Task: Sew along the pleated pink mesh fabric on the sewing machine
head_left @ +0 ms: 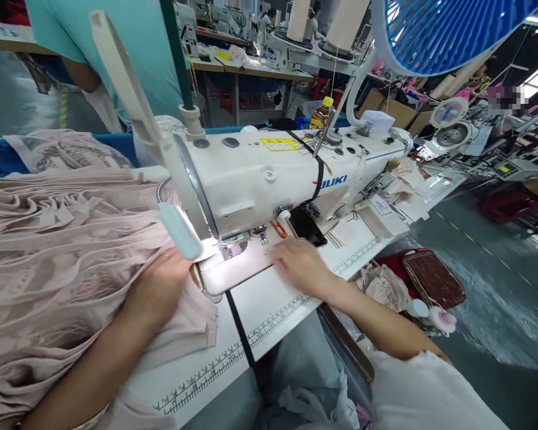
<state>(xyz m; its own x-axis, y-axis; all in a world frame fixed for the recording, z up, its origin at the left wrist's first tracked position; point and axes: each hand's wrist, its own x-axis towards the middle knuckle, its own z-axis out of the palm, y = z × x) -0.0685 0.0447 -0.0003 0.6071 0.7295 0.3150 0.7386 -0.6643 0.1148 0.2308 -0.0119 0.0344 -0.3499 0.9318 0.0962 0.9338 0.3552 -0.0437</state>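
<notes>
While pink fabric [63, 251] underlies left hand [159, 286], fingers [179, 266]

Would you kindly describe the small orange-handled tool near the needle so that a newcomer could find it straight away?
Start at the white sewing machine in the middle of the table. Look under its arm, just right of the needle area, above the right hand. There lie the orange snips, beside a black phone; they are the only bright orange thing on the machine bed.
</notes>
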